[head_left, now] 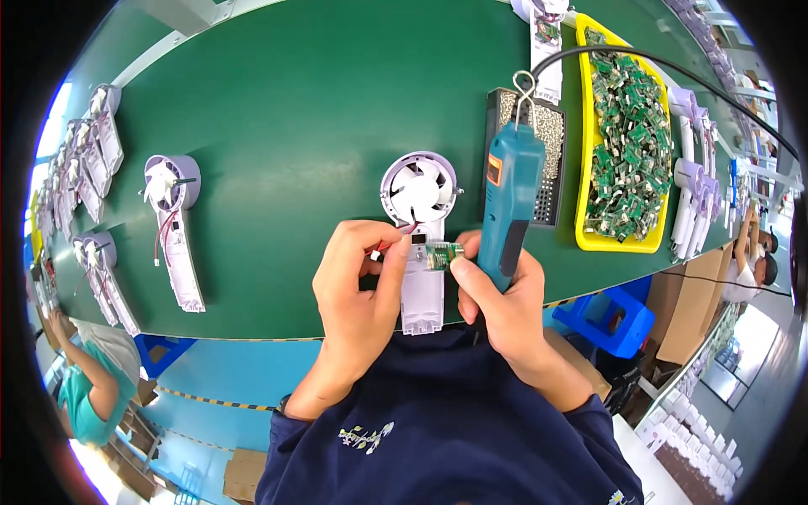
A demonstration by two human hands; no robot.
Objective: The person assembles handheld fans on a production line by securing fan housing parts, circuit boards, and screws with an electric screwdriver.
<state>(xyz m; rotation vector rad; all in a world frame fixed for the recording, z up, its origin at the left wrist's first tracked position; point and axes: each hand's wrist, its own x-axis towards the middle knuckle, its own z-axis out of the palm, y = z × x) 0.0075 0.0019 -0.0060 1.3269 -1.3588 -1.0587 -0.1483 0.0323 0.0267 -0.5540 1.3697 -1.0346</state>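
In front of me on the green table lies a handheld fan's open half (422, 290), its white handle pointing toward me and its round fan head (419, 187) away. My left hand (362, 273) is closed in a pinch on the fan's red and black wires (384, 247). Their small white plug (375, 254) sticks out beside the fingers. Above the handle, my right hand (509, 307) pinches a small green circuit board (441, 255) between thumb and fingers. That same hand also has a teal electric screwdriver (515, 177) in its grip; the tool's lower end is partly hidden.
Right of the fan stand a black tray of small screws (551, 139) and a yellow tray (581, 210) heaped with circuit boards. A black cable (673, 63) arcs over them. Another fan half (179, 252) lies left, more beyond it. A co-worker (97, 379) sits at lower left.
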